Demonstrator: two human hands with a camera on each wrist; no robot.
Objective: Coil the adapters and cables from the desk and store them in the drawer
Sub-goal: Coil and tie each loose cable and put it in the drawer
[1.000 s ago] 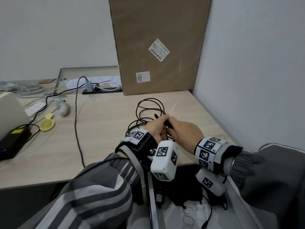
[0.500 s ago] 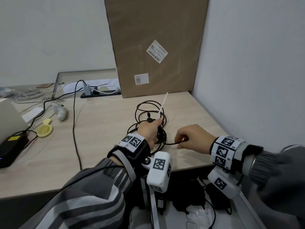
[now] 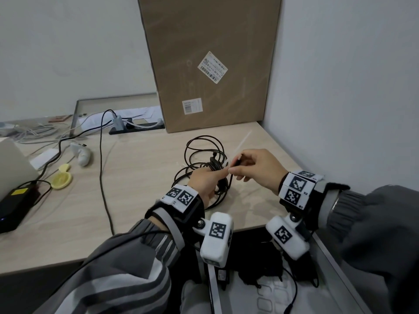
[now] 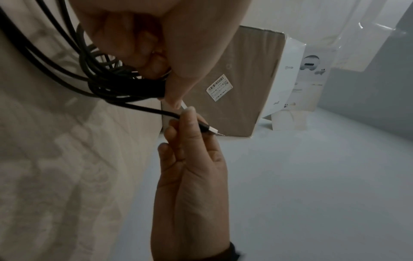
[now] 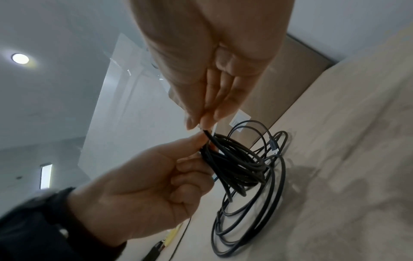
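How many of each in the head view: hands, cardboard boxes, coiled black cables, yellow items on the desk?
Hands: 2 (left hand grips the coil, right hand pinches its free end)
Cardboard box: 1
Coiled black cable: 1
Yellow item: 1
Total: 5

**Barely any readable text here**

The cardboard box (image 3: 210,64) has two white shipping labels (image 3: 212,67) with barcodes, but the print is way too small to make out. The white wrist bands (image 3: 180,196) and camera pods (image 3: 217,236) only carry black-and-white square marker codes, no words. In the left wrist view a white carton (image 4: 290,84) shows a small grey logo, too blurred to read.
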